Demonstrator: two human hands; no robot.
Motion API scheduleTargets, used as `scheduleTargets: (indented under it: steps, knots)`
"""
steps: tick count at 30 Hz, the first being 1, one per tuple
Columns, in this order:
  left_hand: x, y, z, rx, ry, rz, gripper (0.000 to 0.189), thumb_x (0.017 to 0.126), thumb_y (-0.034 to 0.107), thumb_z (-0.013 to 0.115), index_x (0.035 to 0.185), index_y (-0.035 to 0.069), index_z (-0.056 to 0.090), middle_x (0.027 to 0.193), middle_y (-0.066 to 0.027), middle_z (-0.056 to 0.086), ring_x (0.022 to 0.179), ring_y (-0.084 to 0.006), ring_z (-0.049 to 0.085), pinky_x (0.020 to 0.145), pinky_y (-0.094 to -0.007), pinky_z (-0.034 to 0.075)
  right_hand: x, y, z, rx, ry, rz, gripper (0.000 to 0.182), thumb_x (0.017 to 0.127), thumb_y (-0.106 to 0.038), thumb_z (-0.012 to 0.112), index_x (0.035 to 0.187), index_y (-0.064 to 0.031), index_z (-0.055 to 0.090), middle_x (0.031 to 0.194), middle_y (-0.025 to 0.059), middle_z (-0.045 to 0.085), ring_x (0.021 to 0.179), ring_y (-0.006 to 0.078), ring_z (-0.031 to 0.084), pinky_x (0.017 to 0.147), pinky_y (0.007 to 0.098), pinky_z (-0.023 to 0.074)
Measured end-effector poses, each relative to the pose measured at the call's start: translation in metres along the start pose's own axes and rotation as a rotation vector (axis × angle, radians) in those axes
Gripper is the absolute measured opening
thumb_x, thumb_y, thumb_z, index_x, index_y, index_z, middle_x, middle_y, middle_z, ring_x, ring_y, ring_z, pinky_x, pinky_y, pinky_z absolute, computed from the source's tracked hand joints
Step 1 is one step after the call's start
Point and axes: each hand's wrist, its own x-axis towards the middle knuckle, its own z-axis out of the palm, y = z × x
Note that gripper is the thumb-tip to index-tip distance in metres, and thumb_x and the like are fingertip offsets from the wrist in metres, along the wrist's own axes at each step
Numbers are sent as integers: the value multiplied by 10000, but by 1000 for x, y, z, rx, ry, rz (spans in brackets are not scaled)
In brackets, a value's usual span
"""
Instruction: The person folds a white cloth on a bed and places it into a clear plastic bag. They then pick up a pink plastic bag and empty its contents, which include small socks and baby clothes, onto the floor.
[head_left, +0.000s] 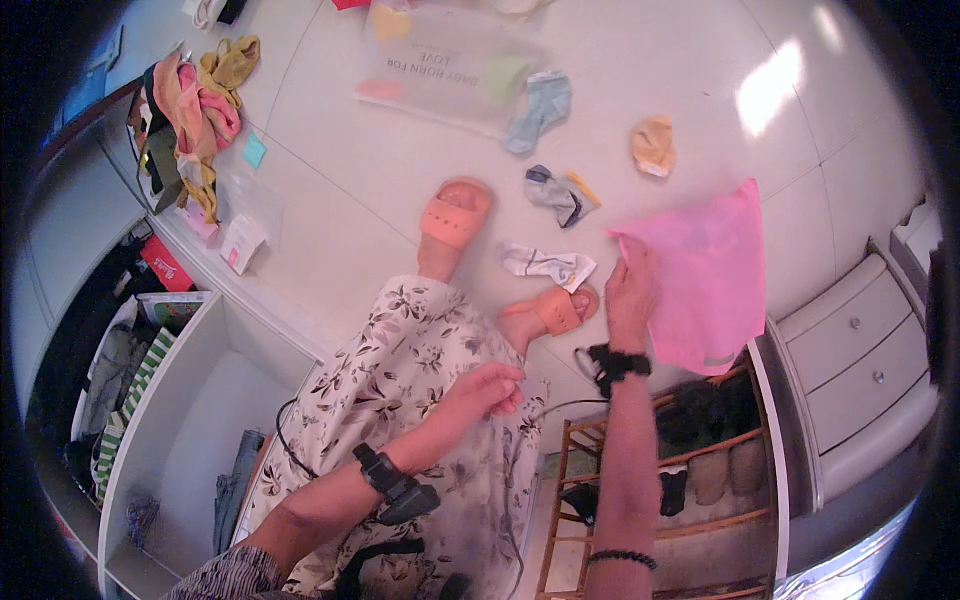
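My right hand (632, 291) grips the corner of a translucent pink plastic bag (709, 277), which hangs out to the right. Over the floral trousers (412, 337) rests my left hand (491, 388), its fingers curled loosely and nothing seen in them. On the tiled floor before me lie a white sock with grey marks (547, 262), a grey sock with navy and yellow parts (562, 196), a light blue sock (540, 109) and a mustard sock (654, 145). Farther off, a frosted zip bag (442, 90) with printed writing holds coloured items.
Orange slippers (450, 221) are on my feet. Crumpled clothes (191, 112) lie at upper left beside a small white box (242, 244). An open white drawer (217, 367) is at left. A wooden shoe rack (577, 442) and white drawer cabinet (855, 352) stand at right.
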Motion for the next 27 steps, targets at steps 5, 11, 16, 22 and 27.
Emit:
scheduleTargets:
  steps: [5, 11, 16, 22, 27]
  knots:
    - [-1, 8, 6, 5, 2, -11, 231, 959, 213, 500, 1114, 58, 573, 894, 3, 620, 820, -79, 542, 781, -236, 446, 62, 34, -4, -459, -169, -162, 194, 786, -108, 613, 966, -37, 609, 1038, 143, 557, 879, 348, 582, 764, 405, 505]
    - [4, 5, 4, 10, -6, 65, 230, 960, 206, 496, 1111, 51, 574, 897, 0, 609, 810, -78, 533, 776, -233, 442, 40, 76, -36, -450, -274, -146, 48, 817, -64, 513, 811, -20, 532, 860, 159, 558, 793, 370, 580, 669, 481, 462]
    - [1, 5, 10, -34, -14, 108, 226, 958, 188, 494, 1105, 37, 573, 874, -3, 589, 795, -83, 523, 765, -236, 443, -18, 104, -76, -201, -173, 167, 158, 828, -154, 577, 795, -2, 547, 797, 187, 589, 769, 382, 581, 676, 462, 459]
    - [-3, -4, 5, 52, -50, 42, 223, 964, 186, 489, 1114, 44, 572, 907, -13, 604, 845, -85, 558, 791, -235, 460, 39, 118, -65, -195, 94, 209, 284, 841, -280, 594, 861, 3, 613, 836, 198, 629, 791, 382, 604, 707, 459, 470]
    - [0, -13, 2, 38, -38, 3, 237, 964, 199, 491, 1120, 37, 567, 913, -15, 605, 863, -79, 557, 809, -242, 464, 105, 100, -47, -457, -68, 453, 401, 815, -396, 600, 885, -2, 635, 865, 210, 649, 840, 388, 618, 719, 474, 475]
